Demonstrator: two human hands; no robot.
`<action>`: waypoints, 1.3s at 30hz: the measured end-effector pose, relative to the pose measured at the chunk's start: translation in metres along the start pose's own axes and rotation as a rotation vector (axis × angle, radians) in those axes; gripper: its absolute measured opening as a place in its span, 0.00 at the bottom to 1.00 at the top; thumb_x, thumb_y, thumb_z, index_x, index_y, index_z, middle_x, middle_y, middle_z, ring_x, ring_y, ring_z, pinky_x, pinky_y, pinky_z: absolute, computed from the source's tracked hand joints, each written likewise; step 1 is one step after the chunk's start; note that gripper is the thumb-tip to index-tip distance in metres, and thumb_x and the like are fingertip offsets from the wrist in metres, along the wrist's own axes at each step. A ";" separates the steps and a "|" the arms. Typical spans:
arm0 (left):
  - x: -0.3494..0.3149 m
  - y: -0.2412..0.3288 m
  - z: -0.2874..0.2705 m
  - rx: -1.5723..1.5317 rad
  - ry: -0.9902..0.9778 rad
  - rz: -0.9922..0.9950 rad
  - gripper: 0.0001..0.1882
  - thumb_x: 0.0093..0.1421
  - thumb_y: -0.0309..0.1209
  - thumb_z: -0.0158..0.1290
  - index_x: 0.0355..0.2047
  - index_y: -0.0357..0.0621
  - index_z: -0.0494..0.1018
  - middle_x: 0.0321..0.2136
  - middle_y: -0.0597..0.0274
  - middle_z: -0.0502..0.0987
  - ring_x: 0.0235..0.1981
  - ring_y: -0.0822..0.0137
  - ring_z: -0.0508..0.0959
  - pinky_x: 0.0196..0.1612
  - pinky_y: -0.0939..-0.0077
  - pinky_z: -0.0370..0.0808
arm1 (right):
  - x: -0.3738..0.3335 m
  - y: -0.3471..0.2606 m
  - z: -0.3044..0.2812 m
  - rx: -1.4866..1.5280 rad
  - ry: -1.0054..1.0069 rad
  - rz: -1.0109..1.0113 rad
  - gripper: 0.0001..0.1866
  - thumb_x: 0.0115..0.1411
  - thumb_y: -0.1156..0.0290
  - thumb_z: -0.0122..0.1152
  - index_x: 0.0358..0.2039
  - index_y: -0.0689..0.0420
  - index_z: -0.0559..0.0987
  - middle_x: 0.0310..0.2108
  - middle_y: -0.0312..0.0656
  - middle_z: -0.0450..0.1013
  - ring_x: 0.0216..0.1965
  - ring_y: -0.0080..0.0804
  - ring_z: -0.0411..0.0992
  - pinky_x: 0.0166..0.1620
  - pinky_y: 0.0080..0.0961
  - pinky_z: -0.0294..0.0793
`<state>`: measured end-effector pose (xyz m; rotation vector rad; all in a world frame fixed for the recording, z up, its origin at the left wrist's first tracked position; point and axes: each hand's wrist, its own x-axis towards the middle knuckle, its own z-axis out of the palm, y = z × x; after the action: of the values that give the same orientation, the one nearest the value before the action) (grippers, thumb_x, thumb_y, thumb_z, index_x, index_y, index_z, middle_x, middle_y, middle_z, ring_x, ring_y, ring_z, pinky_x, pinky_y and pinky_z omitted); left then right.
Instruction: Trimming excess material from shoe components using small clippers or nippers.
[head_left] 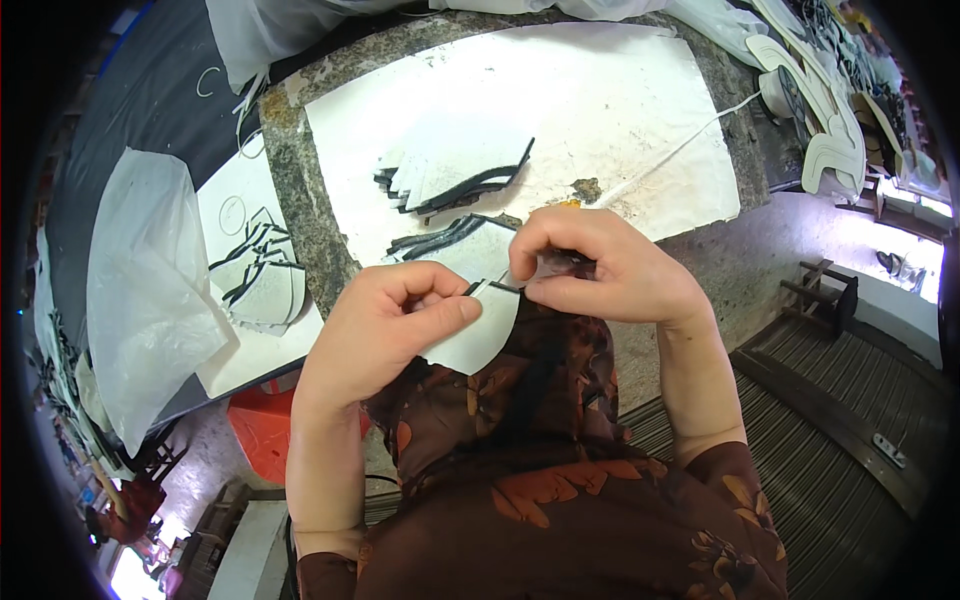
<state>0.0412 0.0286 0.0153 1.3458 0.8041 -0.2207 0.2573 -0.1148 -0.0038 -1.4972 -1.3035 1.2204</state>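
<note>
My left hand (385, 325) grips a small white cut piece (475, 335), flat and curved, with a black strip along its upper edge. Its thumb lies on top and the fingers curl behind. My right hand (610, 265) is closed in a pinch at the right end of that black edge; its fingertips partly hide what is between them. Just beyond my hands lies a small stack of like pieces (480, 245) with dark edges. Farther back, a bigger fanned stack of white black-edged pieces (455, 170) rests on a white sheet (620, 110).
The sheet covers a rough stone slab (290, 150). A white cord (685, 145) crosses it toward a round object (780, 92). More black-edged pieces (265, 290) and a clear plastic bag (150, 290) lie left. Below them is a red stool-like object (262, 430). Cream cut shapes (835, 150) pile up right.
</note>
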 end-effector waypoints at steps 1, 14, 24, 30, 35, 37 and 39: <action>0.001 0.000 -0.002 -0.057 -0.013 -0.007 0.08 0.63 0.30 0.63 0.36 0.36 0.83 0.24 0.76 0.75 0.27 0.85 0.69 0.31 0.84 0.65 | 0.000 0.004 -0.002 -0.088 -0.027 -0.137 0.11 0.54 0.78 0.66 0.39 0.57 0.81 0.38 0.36 0.77 0.35 0.28 0.74 0.39 0.23 0.73; 0.007 -0.012 0.000 -0.345 -0.058 0.051 0.09 0.66 0.26 0.62 0.45 0.35 0.82 0.33 0.73 0.80 0.34 0.83 0.74 0.38 0.85 0.71 | -0.003 -0.015 0.005 -0.605 0.199 -0.093 0.19 0.52 0.79 0.61 0.44 0.48 0.86 0.39 0.39 0.80 0.36 0.39 0.80 0.37 0.32 0.79; 0.006 -0.014 0.013 -0.327 0.021 0.093 0.12 0.64 0.25 0.63 0.47 0.38 0.82 0.31 0.76 0.78 0.32 0.84 0.73 0.37 0.87 0.68 | 0.000 -0.013 -0.002 -0.353 0.078 -0.151 0.20 0.53 0.73 0.62 0.47 0.55 0.84 0.30 0.42 0.77 0.30 0.41 0.77 0.35 0.32 0.75; 0.007 -0.012 0.019 -0.238 0.075 0.128 0.14 0.66 0.25 0.61 0.51 0.38 0.81 0.24 0.82 0.67 0.27 0.85 0.63 0.30 0.86 0.60 | 0.001 -0.012 -0.007 -0.227 0.037 -0.143 0.16 0.61 0.64 0.62 0.48 0.55 0.84 0.33 0.43 0.78 0.36 0.43 0.77 0.40 0.35 0.75; 0.006 -0.010 0.023 -0.261 0.094 0.168 0.13 0.65 0.25 0.61 0.50 0.37 0.81 0.24 0.81 0.68 0.26 0.86 0.63 0.29 0.86 0.60 | 0.003 -0.010 -0.005 -0.302 0.036 -0.077 0.16 0.67 0.57 0.60 0.47 0.53 0.84 0.34 0.42 0.79 0.38 0.44 0.78 0.41 0.37 0.77; 0.006 -0.010 0.024 -0.265 0.099 0.162 0.13 0.65 0.25 0.61 0.50 0.37 0.81 0.24 0.81 0.69 0.26 0.86 0.64 0.29 0.86 0.60 | 0.003 -0.008 -0.004 -0.300 0.060 -0.090 0.15 0.68 0.57 0.60 0.46 0.52 0.85 0.33 0.42 0.79 0.37 0.44 0.78 0.40 0.36 0.77; 0.006 -0.010 0.025 -0.268 0.103 0.156 0.13 0.65 0.24 0.61 0.50 0.37 0.81 0.25 0.81 0.69 0.26 0.86 0.64 0.29 0.87 0.60 | 0.003 -0.007 -0.003 -0.297 0.068 -0.102 0.14 0.68 0.58 0.60 0.45 0.53 0.85 0.32 0.42 0.79 0.36 0.44 0.78 0.39 0.36 0.77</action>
<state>0.0494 0.0053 0.0044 1.1657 0.7804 0.0780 0.2590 -0.1104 0.0034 -1.6399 -1.5460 0.9325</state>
